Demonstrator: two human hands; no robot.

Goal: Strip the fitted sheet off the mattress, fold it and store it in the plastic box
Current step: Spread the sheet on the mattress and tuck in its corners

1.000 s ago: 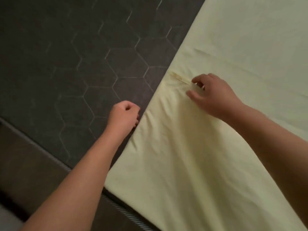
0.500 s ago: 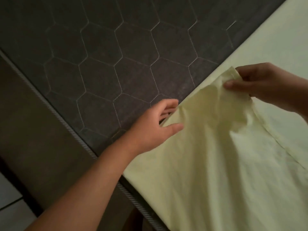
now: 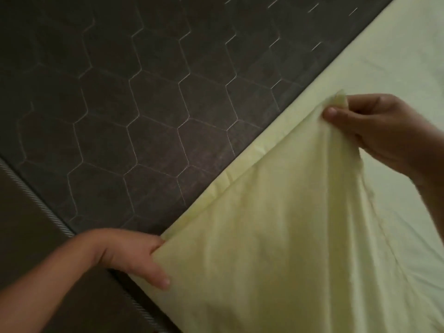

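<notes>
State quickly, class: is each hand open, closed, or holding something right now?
Left hand: holding the yellow sheet, gripping its near edge.
Right hand: holding the same sheet, pinching a lifted corner.

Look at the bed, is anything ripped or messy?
Nothing looks ripped or spilled. The yellow sheet only lies partly off the dark mattress, with soft creases where the left hand grips its edge and the right hand pinches a raised fold.
</notes>
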